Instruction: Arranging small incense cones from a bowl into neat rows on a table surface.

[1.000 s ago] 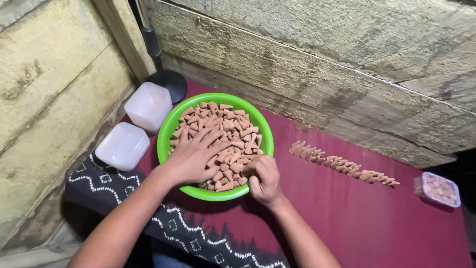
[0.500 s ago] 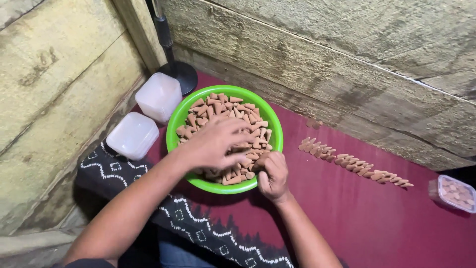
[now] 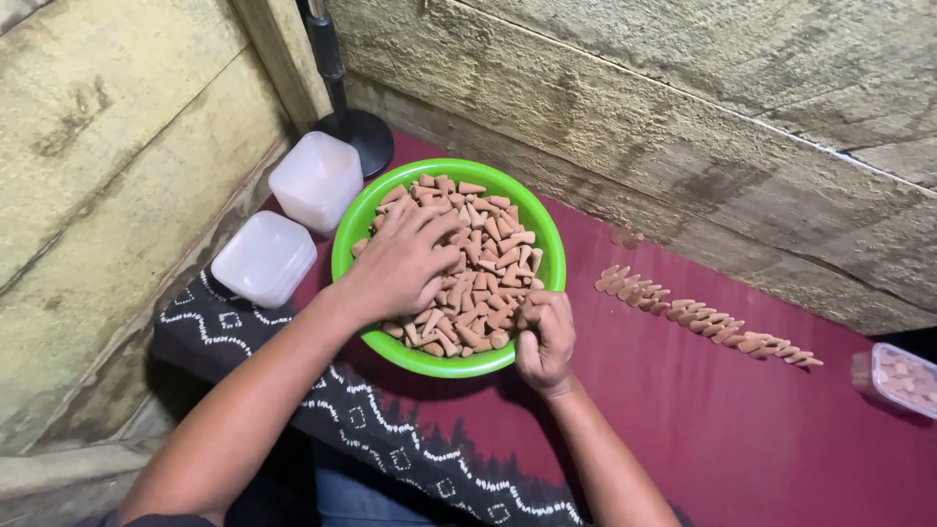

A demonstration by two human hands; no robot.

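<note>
A green bowl full of small tan cone-shaped pieces sits on a dark red cloth. My left hand lies palm down on the pieces, fingers spread over the pile. At the bowl's near right rim my right hand is curled into a fist, apparently around some cones, though its contents are hidden. A row of the same cones lies lined up on the cloth to the right.
Two white lidded plastic boxes stand left of the bowl. A black round stand base with a pole is behind them. A clear box holding cones sits at the right edge. Weathered wooden walls enclose the corner.
The view has shifted, so the bowl sits lower and further right in frame. My left hand has stayed on the pile, its fingers moving among the cones. My right hand stays curled at the rim.
</note>
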